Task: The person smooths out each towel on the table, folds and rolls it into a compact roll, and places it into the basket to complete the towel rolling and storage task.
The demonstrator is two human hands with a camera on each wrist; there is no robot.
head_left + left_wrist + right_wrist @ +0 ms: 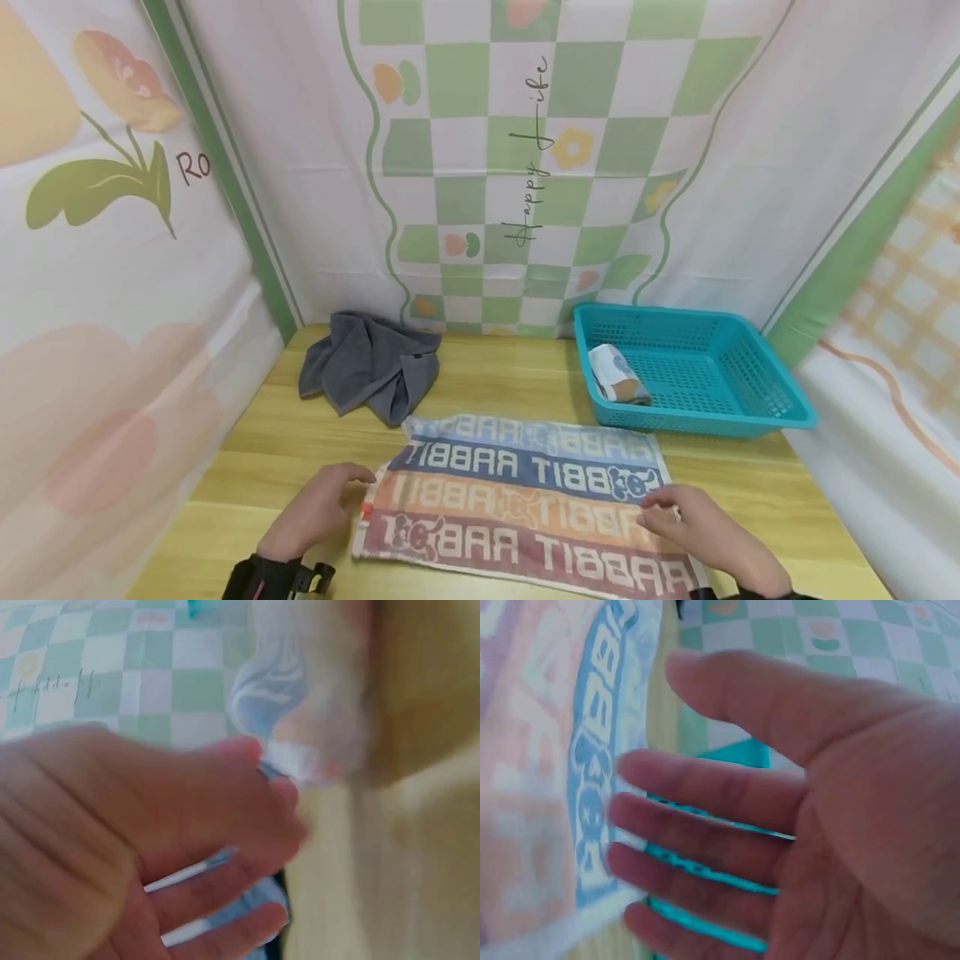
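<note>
Wooden table (495, 392): striped towel (525, 500) flat, left hand (318, 508) loosely curled at edge, right hand (701, 529) spread on it; basket (750, 392) whole only in head view.

- The striped towel (525, 500) is lying spread flat on the wooden desk (247, 450), its blue, orange and red bands carrying repeated "RABBIT" lettering and small animal figures.
- Its long edges are running left to right, its far edge is lying near the teal basket (750, 392), and its left end is looking slightly rumpled.
</note>
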